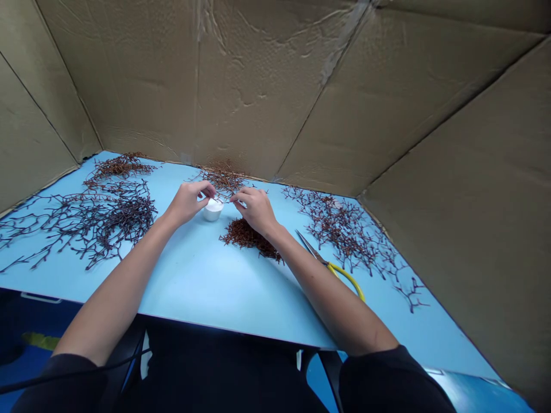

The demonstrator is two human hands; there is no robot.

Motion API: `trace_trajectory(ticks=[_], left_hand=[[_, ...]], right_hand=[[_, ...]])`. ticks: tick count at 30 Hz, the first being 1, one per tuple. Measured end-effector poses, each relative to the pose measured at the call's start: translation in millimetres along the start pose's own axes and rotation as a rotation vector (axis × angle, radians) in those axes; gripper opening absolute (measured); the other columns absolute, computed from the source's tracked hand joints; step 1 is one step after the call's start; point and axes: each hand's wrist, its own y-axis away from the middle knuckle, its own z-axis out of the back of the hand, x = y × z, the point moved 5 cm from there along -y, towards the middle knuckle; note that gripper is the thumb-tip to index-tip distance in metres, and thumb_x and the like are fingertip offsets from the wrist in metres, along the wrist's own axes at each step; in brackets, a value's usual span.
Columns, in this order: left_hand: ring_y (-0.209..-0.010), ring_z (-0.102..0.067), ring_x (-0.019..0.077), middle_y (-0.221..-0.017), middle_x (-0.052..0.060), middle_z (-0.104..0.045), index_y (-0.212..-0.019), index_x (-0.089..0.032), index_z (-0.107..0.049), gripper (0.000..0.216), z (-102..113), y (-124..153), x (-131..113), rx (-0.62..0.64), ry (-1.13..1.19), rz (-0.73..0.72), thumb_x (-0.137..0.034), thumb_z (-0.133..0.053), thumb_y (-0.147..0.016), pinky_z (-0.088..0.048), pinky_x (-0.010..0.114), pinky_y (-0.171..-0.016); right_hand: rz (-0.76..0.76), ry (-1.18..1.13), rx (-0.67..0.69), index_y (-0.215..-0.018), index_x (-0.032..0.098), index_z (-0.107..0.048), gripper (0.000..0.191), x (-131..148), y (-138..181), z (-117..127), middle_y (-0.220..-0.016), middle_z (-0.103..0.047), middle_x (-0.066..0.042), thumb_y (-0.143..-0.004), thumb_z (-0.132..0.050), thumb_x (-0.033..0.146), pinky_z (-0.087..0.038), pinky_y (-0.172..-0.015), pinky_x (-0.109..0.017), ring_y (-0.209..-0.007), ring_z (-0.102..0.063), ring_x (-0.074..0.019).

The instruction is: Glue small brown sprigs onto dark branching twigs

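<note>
Over a small white round tub, both my hands are closed in pinches. Between the fingertips runs a thin reddish-brown twig, gripped at its left end by my left hand and at its right end by my right hand. The contents of the tub look white. Just under my right wrist lies a dense pile of short brown twig pieces, partly covered by the arm. Behind the hands is a looser heap of reddish-brown twigs.
Scissors with yellow handles lie right of my right forearm. Dark branching twigs spread over the left of the light blue table, with a rust-brown heap behind. More branched twigs cover the right. Cardboard walls enclose the back and sides.
</note>
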Motion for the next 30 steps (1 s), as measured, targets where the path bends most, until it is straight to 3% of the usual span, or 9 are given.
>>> trace_trajectory(ticks=[18,25,30], left_hand=[[-0.084,-0.073,0.0172,-0.089,0.002,-0.08,-0.092,-0.02,-0.075,0.019,0.1,0.4,3.4,0.012,-0.001,-0.006,-0.006,-0.066,-0.082,-0.055,0.028,-0.078],[-0.087,-0.074,0.0176,-0.091,0.003,-0.08,-0.092,-0.021,-0.075,0.016,10.6,-1.7,-10.1,-0.108,0.105,0.027,-0.009,-0.068,-0.084,-0.056,0.03,-0.08],[-0.093,-0.078,0.0196,-0.099,0.007,-0.081,-0.102,-0.019,-0.071,0.019,15.5,-2.9,-15.5,-0.228,0.292,0.106,-0.024,-0.078,-0.085,-0.062,0.031,-0.082]], right_hand=[[0.0,-0.025,-0.012,-0.1,0.023,-0.081,0.021,2.0,-4.4,3.4,-0.109,-0.081,-0.009,-0.098,-0.064,0.011,-0.036,-0.084,-0.037,-0.103,-0.067,-0.0258],[-0.017,-0.135,-0.115,-0.098,0.023,-0.08,0.015,6.1,-5.2,20.4,-0.105,-0.081,-0.008,-0.099,-0.068,0.015,-0.043,-0.087,-0.038,-0.099,-0.071,-0.0247],[-0.05,-0.248,-0.255,-0.099,0.024,-0.079,0.014,3.8,-5.2,51.1,-0.1,-0.08,-0.007,-0.103,-0.064,0.023,-0.055,-0.084,-0.037,-0.091,-0.072,-0.0225]])
